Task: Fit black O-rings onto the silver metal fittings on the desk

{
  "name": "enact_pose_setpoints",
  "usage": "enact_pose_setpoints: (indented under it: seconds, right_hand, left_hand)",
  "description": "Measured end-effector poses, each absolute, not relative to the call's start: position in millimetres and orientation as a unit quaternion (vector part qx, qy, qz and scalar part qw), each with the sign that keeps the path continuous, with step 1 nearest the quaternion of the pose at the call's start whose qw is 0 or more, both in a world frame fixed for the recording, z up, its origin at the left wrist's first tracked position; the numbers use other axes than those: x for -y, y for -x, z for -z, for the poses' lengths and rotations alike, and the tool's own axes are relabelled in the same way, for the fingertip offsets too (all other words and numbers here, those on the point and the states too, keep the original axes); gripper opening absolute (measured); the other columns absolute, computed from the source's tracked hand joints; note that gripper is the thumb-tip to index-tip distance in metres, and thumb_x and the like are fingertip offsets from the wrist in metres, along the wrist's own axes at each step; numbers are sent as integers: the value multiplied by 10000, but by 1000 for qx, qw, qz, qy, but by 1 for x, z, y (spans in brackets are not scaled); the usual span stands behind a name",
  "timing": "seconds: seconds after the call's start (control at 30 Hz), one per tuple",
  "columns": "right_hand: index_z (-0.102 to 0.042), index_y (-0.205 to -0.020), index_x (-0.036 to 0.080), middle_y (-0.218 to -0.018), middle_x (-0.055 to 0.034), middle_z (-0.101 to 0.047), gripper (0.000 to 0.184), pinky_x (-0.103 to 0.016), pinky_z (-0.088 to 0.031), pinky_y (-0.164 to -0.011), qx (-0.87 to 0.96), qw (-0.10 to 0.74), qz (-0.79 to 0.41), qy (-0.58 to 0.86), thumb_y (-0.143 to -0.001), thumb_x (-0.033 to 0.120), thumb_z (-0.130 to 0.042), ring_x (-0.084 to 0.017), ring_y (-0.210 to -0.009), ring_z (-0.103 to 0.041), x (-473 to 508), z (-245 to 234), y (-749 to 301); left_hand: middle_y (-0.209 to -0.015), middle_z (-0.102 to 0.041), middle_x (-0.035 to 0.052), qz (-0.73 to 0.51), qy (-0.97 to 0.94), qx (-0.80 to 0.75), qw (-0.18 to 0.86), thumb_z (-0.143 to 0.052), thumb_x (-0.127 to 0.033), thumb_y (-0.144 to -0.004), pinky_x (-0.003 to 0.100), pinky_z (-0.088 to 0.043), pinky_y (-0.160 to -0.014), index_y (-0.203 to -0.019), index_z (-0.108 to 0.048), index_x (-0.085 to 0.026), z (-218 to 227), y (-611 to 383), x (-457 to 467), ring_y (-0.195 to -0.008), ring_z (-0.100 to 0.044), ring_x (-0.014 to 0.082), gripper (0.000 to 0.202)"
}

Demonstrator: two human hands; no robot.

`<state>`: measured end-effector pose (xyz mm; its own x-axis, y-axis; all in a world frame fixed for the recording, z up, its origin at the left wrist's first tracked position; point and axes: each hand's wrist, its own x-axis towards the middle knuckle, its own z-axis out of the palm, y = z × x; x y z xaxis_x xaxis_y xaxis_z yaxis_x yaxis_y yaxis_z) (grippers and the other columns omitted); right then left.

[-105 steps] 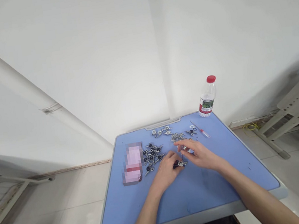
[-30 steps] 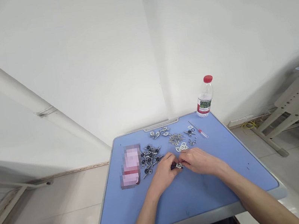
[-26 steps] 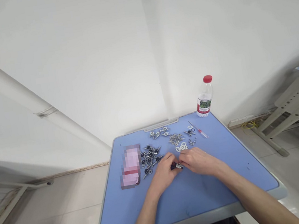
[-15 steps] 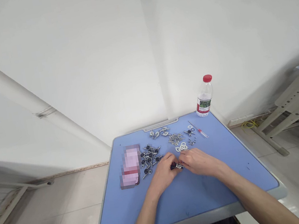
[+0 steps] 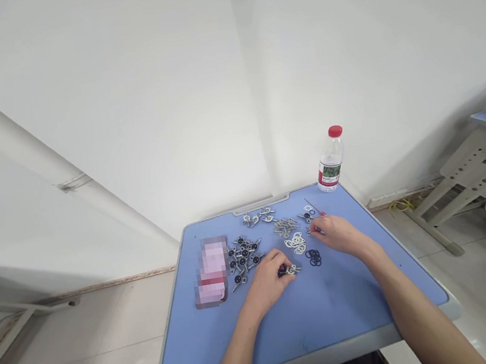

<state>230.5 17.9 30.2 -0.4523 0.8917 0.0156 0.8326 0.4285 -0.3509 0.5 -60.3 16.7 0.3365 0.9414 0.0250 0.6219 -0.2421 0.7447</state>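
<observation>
My left hand (image 5: 270, 279) is closed around a small metal fitting (image 5: 291, 270) with a black part, its metal end poking out past the fingertips. At the right, my right hand (image 5: 335, 232) has its fingertips together on a pile of tiny metal screws (image 5: 309, 231), most of it covered. Whether a screw is between those fingers cannot be made out. Close by lie pale oval gaskets (image 5: 295, 242) and black rubber rings (image 5: 313, 257). Left of my left hand is a cluster of metal fittings with round black centres (image 5: 244, 253).
More metal parts (image 5: 259, 217) and a heap of thin metal pieces (image 5: 286, 226) lie farther back on the blue table (image 5: 320, 317). A red-handled screwdriver (image 5: 323, 212) is partly hidden by my right hand. A bottle (image 5: 330, 162) stands in the back right corner; a pixelated phone-like object (image 5: 213, 270) lies left.
My right hand has left the fitting and moved right and back to the tiny screws, uncovering the black rings. My left hand keeps hold of the fitting in about the same place.
</observation>
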Motion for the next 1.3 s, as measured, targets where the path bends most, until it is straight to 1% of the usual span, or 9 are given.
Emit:
enact_pose_setpoints:
  seconds: [0.27, 0.47, 0.63, 0.73, 0.83, 0.97, 1.03, 1.13, 1.3]
  right_hand:
    - [-626, -792, 179, -822, -44, -693, 196, -247, -348, -632, 835, 57, -129, 533, -857, 118, -451, -179, -757, -637, -19, -27, -224]
    - [-625, -834, 167, -886, -69, -706, 177, -251, -371, -653, 832, 65, -110, 539, -890, 135, -459, -192, -795, -657, -20, -23, -223]
    - [-632, -849, 176, -881, -62, -709, 182, -252, -368, -630, 831, 83, -106, 540, -906, 167, -460, -201, -794, -657, -21, -22, -224]
    - [-628, -944, 174, -854, -64, -703, 191, -254, -362, -611, 817, 122, -103, 555, -906, 170, -441, -200, -773, -646, -21, -23, -226]
    - [-603, -1021, 175, -793, -44, -679, 228, -251, -360, -584, 792, 214, -128, 557, -913, 195, -402, -172, -686, -611, -17, -28, -227]
    - [-577, -989, 190, -637, 14, -571, 268, -241, -365, -521, 732, 368, -279, 501, -943, 325, -350, -129, -534, -498, -7, -40, -220]
    - [-529, -1039, 192, -647, 17, -564, 305, -247, -397, -534, 692, 418, -375, 455, -963, 364, -289, -128, -533, -482, 0, -46, -212]
    - [-473, -1047, 191, -645, 7, -595, 293, -268, -430, -560, 652, 444, -461, 406, -967, 354, -242, -140, -543, -494, 12, -48, -199]
    - [-481, -988, 216, -588, 29, -531, 283, -273, -418, -579, 660, 436, -459, 405, -974, 378, -250, -145, -554, -484, 25, -39, -180]
  left_hand:
    - [-942, -566, 2, -238, -756, -523, 313, -613, -175, -750, 265, -418, -753, -850, -584, -213, -17, -1, 62, -817, -536, 158, 111]
    - [-949, -563, 6, -236, -758, -523, 310, -612, -177, -745, 272, -425, -764, -860, -587, -214, -17, -2, 63, -830, -538, 165, 123]
    - [-951, -561, 4, -234, -759, -521, 313, -601, -167, -752, 270, -428, -770, -861, -582, -214, -17, -1, 63, -844, -540, 165, 120]
    - [-953, -560, 4, -234, -757, -520, 317, -604, -179, -757, 272, -431, -770, -864, -582, -213, -18, -1, 63, -843, -541, 165, 114]
    - [-960, -556, 3, -231, -756, -521, 321, -598, -174, -754, 274, -431, -767, -887, -584, -215, -20, 0, 63, -840, -541, 162, 140]
    - [-955, -552, 6, -227, -756, -518, 328, -584, -168, -754, 275, -427, -756, -884, -578, -209, -22, 1, 63, -839, -542, 163, 137]
    - [-949, -554, 10, -224, -754, -522, 330, -580, -169, -755, 278, -429, -753, -882, -577, -206, -23, 1, 62, -837, -540, 166, 132]
    - [-952, -563, 19, -223, -754, -524, 328, -578, -166, -755, 290, -432, -770, -875, -589, -201, -23, 1, 61, -853, -539, 176, 126]
    - [-982, -572, 27, -226, -755, -514, 338, -573, -161, -760, 299, -444, -794, -884, -626, -212, -22, 0, 61, -872, -547, 178, 144]
